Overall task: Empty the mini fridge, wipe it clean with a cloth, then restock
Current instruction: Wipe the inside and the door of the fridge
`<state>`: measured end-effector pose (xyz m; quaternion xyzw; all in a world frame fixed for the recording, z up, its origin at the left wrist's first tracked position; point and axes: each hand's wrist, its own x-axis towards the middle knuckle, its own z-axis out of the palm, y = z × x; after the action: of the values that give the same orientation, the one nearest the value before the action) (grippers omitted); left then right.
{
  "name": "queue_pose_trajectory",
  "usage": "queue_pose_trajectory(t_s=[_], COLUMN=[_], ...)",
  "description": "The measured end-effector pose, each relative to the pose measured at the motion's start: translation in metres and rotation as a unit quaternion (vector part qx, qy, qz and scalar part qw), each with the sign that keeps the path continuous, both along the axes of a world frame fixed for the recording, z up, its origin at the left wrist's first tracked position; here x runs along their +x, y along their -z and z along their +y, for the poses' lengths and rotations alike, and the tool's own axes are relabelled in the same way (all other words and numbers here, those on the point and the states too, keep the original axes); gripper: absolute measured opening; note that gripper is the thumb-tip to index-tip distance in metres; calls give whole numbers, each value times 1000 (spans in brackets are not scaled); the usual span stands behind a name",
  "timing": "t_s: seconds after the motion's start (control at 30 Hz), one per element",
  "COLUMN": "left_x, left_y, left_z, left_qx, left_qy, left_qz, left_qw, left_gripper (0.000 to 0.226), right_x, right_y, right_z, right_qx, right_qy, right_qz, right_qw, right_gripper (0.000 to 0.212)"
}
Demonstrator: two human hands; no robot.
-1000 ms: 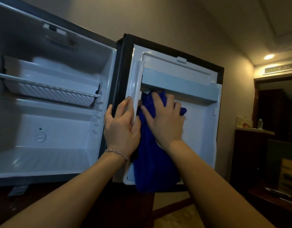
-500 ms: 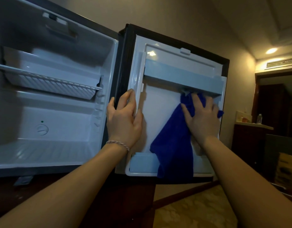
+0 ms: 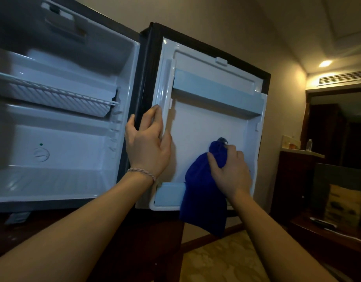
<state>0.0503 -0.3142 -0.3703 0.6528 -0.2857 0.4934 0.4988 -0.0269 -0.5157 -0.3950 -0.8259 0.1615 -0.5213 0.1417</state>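
Note:
The mini fridge (image 3: 74, 139) stands open and holds nothing but a white wire shelf (image 3: 53, 94). Its door (image 3: 206, 123) is swung out to the right, inner white liner facing me. My left hand (image 3: 148, 147) grips the door's hinge-side edge, thumb on the black seal and fingers on the liner. My right hand (image 3: 229, 171) holds a bunched blue cloth (image 3: 202, 198) against the lower part of the door's inner panel, fingers curled over the cloth. The cloth hangs down past the lower door shelf (image 3: 169, 193).
An upper door shelf (image 3: 216, 92) runs across the door above my right hand. A dark wooden cabinet (image 3: 293, 180) stands at the right with a small bottle (image 3: 308, 144) on its top. The fridge sits on a dark wooden surface (image 3: 106, 237). Patterned floor shows below the door.
My right hand has carried the cloth down from just under the upper door shelf to the lower panel and bunched it. My left hand stays on the door's edge.

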Motion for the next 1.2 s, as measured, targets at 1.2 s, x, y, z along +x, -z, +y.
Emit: queue_pose_trajectory(t_s=[1.2], left_x=[-2], left_y=[-1], left_z=[3], left_qx=[8], left_qy=[0], left_qz=[14], left_qw=[1000], left_gripper=[56], right_x=[-3], right_y=[0], right_z=[-7], right_qx=[20], right_qy=[27], right_qz=[-65], right_qw=[997], right_gripper=[57])
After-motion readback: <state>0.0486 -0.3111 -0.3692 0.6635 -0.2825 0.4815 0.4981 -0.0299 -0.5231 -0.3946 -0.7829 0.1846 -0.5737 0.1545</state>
